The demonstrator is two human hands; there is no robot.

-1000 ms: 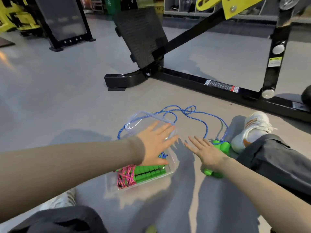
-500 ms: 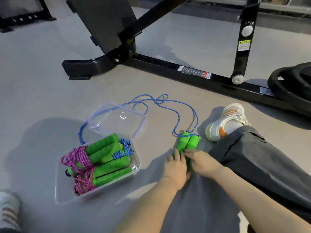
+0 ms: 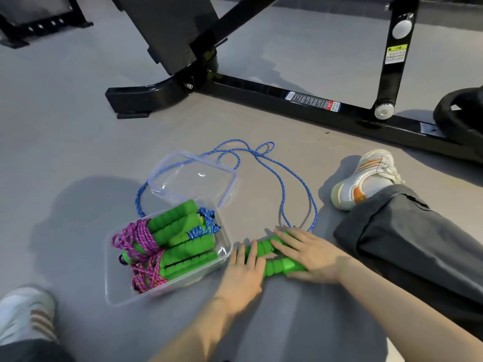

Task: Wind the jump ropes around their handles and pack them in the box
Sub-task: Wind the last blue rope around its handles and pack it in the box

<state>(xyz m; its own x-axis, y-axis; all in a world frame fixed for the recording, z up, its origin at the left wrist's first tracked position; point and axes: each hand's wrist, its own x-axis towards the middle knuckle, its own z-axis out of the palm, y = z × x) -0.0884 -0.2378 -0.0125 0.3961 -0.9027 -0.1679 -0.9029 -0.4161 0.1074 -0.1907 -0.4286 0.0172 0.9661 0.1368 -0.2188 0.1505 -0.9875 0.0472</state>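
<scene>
On a grey gym floor (image 3: pixel 65 105), we press both hands flat on a pair of green handles (image 3: pixel 274 259) just right of the clear box (image 3: pixel 115 291). Our left hand (image 3: pixel 244 270) covers the handles' near-left ends and our right hand (image 3: pixel 311 253) their far ends, so we cannot tell how the two handles lie against each other; the fingers are spread and laid on top, not curled around anything. The loose blue rope (image 3: pixel 282 178) runs out from under our right fingers, loops across the floor and passes behind the clear lid (image 3: pixel 193 178), where part of it is hidden.

Inside the box lie more green handles (image 3: pixel 183 246), one set wound in pink rope (image 3: pixel 141 239), another in blue cord (image 3: pixel 206 223); how many sets there are is hard to make out.

Our right leg in grey trousers (image 3: pixel 407 239) ends in a white shoe (image 3: pixel 363 178) beside the rope. A second shoe (image 3: pixel 26 312) is cut off at lower left. A black machine frame (image 3: pixel 261 87) crosses the floor beyond, and a black weight plate (image 3: pixel 460 111) is cropped at the right edge.
</scene>
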